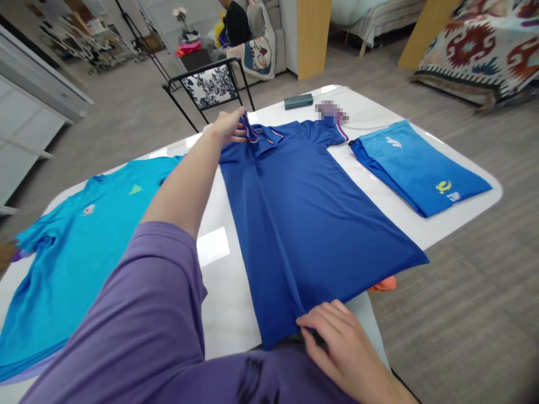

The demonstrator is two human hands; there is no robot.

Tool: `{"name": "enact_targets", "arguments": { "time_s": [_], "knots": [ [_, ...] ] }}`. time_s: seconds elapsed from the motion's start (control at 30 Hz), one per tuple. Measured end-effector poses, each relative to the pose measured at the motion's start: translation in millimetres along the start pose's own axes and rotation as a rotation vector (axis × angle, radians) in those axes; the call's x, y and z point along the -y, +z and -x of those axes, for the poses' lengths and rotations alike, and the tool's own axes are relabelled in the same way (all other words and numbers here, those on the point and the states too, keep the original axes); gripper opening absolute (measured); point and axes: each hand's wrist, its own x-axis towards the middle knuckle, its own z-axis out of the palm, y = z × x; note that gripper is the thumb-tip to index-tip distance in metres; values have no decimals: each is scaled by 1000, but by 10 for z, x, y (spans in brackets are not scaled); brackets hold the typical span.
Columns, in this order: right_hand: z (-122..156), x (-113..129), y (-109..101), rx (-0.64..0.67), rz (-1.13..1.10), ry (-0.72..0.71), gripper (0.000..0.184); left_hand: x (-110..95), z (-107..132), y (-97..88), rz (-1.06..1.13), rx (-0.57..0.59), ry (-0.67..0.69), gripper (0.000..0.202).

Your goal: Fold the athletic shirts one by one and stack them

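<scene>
A dark blue polo shirt [320,196] is spread on the white table, its collar at the far end and its hem toward me. My left hand [231,126], reaching far out, pinches the shirt beside the collar and lifts the cloth there slightly. At the near hem, my right hand [337,336] grips the edge between thumb and fingers. A raised crease runs down the shirt between my two hands. To the left lies a turquoise T-shirt [101,224], laid out with other cloth partly showing beneath it.
A folded bright blue garment [421,163] lies on the white table [446,230] at the right. Farther back are a dark green case [298,101] and a pixelated item. A black-framed chair [210,87] stands beyond the far edge; something orange [384,284] shows below the hem.
</scene>
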Motion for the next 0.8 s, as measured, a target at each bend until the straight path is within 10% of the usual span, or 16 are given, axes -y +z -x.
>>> {"name": "enact_targets", "arguments": {
  "time_s": [0.17, 0.3, 0.43, 0.6, 0.8],
  "knots": [
    [121, -284, -170, 88, 64, 98, 45, 146, 334, 544, -288, -12, -11, 33],
    [58, -351, -326, 95, 62, 87, 55, 441, 1179, 537, -449, -197, 46, 37],
    [-479, -340, -492, 139, 110, -4, 36, 682, 2142, 603, -480, -135, 50, 57],
    [-2184, -307, -210, 299, 140, -192, 16, 779, 2579, 750, -549, -71, -26, 76],
    [-4820, -534, 1001, 269, 260, -237, 22, 891, 2504, 714, -531, -93, -22, 88]
  ]
}}
